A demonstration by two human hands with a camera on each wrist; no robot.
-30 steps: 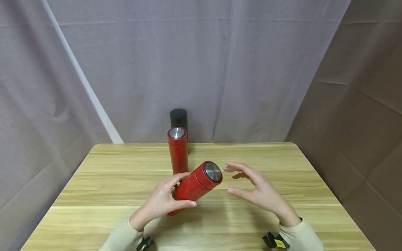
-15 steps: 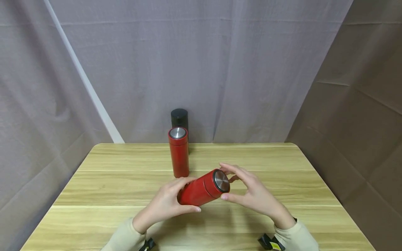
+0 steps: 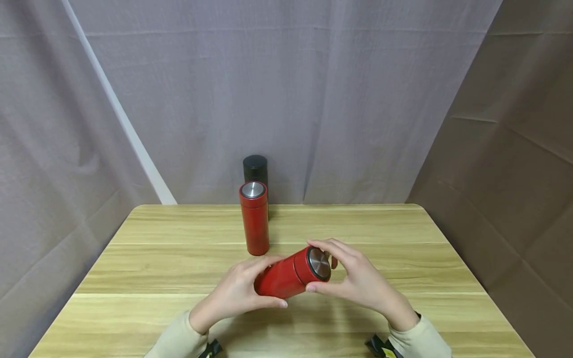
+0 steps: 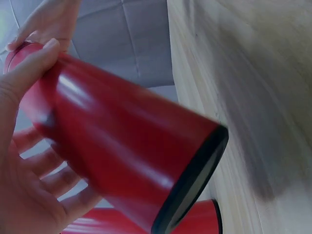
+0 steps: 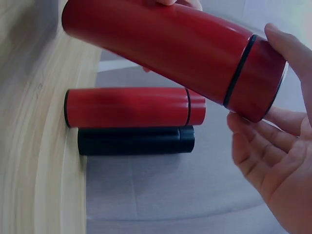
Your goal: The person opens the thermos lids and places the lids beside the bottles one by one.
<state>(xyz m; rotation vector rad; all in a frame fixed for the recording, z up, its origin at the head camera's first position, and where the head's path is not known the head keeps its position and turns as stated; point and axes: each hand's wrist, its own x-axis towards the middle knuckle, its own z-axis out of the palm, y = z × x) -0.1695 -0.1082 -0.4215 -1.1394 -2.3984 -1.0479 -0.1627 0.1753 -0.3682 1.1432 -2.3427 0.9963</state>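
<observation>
Currently, left grip (image 3: 239, 286): clamped on the held red flask (image 3: 282, 278), about the lower body. Thumb along the near side, pointing right; fingers round the far side, mostly hidden from the head view. Left wrist view shows them spread and bent behind the red wall.
Left forearm: enters from the near left, angled toward far right; pale left sleeve (image 3: 176, 335) pushed up to the wrist.
Right grip (image 3: 358, 278): clamped on the lid end of the same flask. Thumb on the near side of the lid, index arched over its far side; another fingertip shows just beyond the metal top (image 3: 320, 263). Right wrist view: palm faces the lid, fingers bent, contact at the rim.
Right forearm: enters from the near right, angled toward far left; right sleeve (image 3: 421, 338) likewise at the wrist.
Held flask pose: between both hands, near the middle of the worktop (image 3: 380, 253), tilted, base to the left, lid to the right. Base raised off the wood, dark underside rim visible in the left wrist view.
Standing red flask (image 3: 256, 226): upright, farther off, left of the held lid.
Black flask (image 3: 255, 169): upright behind it, partly covered; contact between these two: cannot tell.
Backdrop: grey cloth (image 3: 286, 99) past the far edge.
</observation>
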